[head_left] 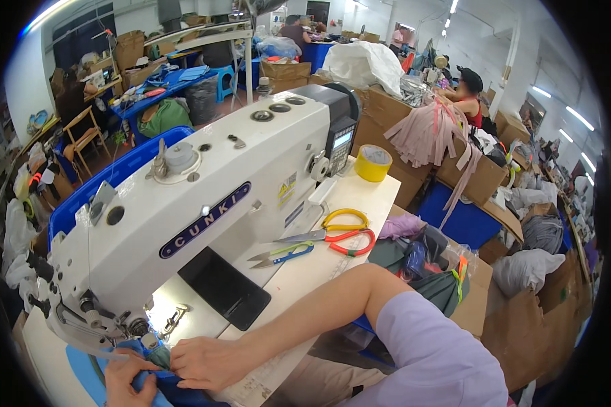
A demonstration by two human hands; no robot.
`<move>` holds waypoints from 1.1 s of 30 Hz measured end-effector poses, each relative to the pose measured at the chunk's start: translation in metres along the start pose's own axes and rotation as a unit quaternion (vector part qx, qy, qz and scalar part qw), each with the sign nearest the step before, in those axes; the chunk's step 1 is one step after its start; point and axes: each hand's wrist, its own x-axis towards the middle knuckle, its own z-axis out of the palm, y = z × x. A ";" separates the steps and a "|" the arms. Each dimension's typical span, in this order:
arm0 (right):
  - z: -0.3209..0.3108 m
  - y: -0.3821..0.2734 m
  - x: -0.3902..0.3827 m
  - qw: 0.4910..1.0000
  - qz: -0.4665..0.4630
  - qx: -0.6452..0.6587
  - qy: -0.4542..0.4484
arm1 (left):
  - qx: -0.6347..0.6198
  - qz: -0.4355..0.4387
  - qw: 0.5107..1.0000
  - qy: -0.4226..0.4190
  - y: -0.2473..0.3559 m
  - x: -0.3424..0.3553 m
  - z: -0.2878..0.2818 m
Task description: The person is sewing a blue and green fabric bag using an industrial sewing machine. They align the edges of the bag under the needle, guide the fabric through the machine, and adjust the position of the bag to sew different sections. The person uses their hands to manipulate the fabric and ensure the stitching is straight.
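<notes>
A white industrial sewing machine (139, 237) fills the left half of the view, its lamp lighting the needle area. Blue fabric (79, 372) with a dark green piece lies under the presser foot end. My left hand (127, 381) grips the fabric between thumb and fingers, just in front of the needle area. On the right side of the same cloth, my right hand (210, 363) pinches its edge with bent fingers. The needle tip and the stitch line are hidden behind the machine head and my fingers.
On the machine table lie a black phone (225, 287), scissors (346, 229) with yellow and red handles, thread snips (283, 254) and a yellow tape roll (373, 163). A blue bin (64, 211) stands behind the machine. Cardboard boxes (380, 122) and a co-worker (470, 102) are farther back.
</notes>
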 end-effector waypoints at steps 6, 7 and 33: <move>0.000 0.003 0.000 1.000 -0.007 0.016 -0.007 | 0.044 -0.003 0.996 0.075 -0.034 -0.006 0.004; 0.000 0.002 -0.001 1.000 -0.012 0.018 -0.003 | 0.023 -0.004 0.997 0.072 -0.033 -0.005 0.005; -0.006 -0.003 -0.002 0.999 -0.006 0.030 -0.034 | -0.052 0.059 0.991 0.105 -0.019 -0.001 0.035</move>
